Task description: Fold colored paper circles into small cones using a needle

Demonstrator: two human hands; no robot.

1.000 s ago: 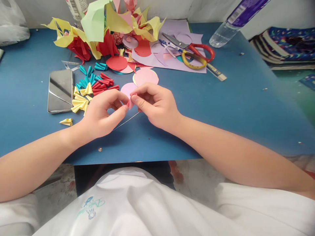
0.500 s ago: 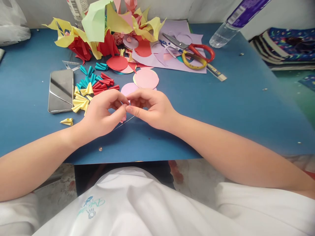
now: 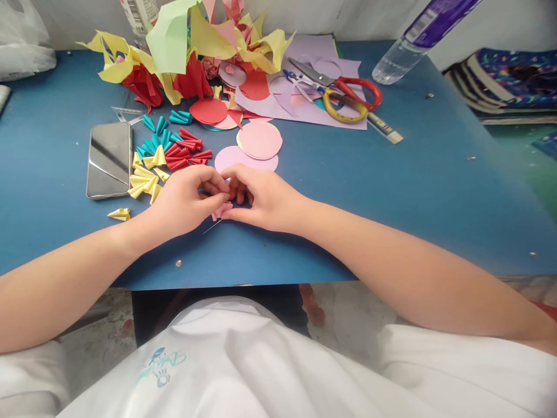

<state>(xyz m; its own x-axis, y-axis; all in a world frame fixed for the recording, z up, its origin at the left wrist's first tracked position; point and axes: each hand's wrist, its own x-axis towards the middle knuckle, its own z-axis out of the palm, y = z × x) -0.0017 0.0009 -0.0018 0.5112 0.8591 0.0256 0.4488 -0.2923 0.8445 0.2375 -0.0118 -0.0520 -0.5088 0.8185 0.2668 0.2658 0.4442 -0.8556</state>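
A small pink paper piece is pinched low over the near part of the blue bench, where the left hand and the right hand meet. The fingers of both are closed tightly on it. A thin wire is seen poking out beneath. Just beyond, pink paper circles are laid, with small rolled cones and a phone to their left. Farthest back, scissors and paper scraps are seen.
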